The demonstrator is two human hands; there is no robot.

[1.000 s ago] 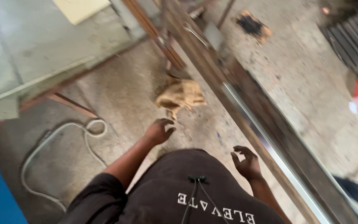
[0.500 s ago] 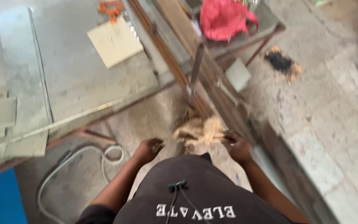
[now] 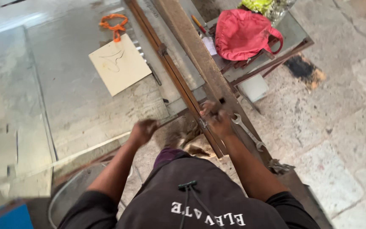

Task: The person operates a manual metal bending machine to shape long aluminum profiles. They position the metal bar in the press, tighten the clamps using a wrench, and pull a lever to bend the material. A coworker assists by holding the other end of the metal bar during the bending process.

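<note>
Right hand [image 3: 217, 118]: curled shut on the rusty steel beam [image 3: 193, 51], gripping its near stretch where a thin angle bar [image 3: 170, 70] runs alongside.
Left hand [image 3: 144, 130]: blurred, fingers folded in loosely; whether it holds anything cannot be told. It hangs over the gap beside the metal sheet [image 3: 64, 85].
Beam: runs slanting from the top of the view down to the person's right side, resting on a metal frame.
Spanner [image 3: 247, 132]: lies flat on the beam, just beside the right hand.
Rag [image 3: 187, 142]: tan bundle on the floor below, between the two hands.
Cream board [image 3: 119, 63]: flat on the sheet, with an orange cord [image 3: 114, 24] at its far edge.
Red bag [image 3: 242, 34]: slumped on the tabletop beyond the beam, mouth shut, contents hidden.
Pencil [image 3: 198, 23]: on the tabletop, left of the bag.
</note>
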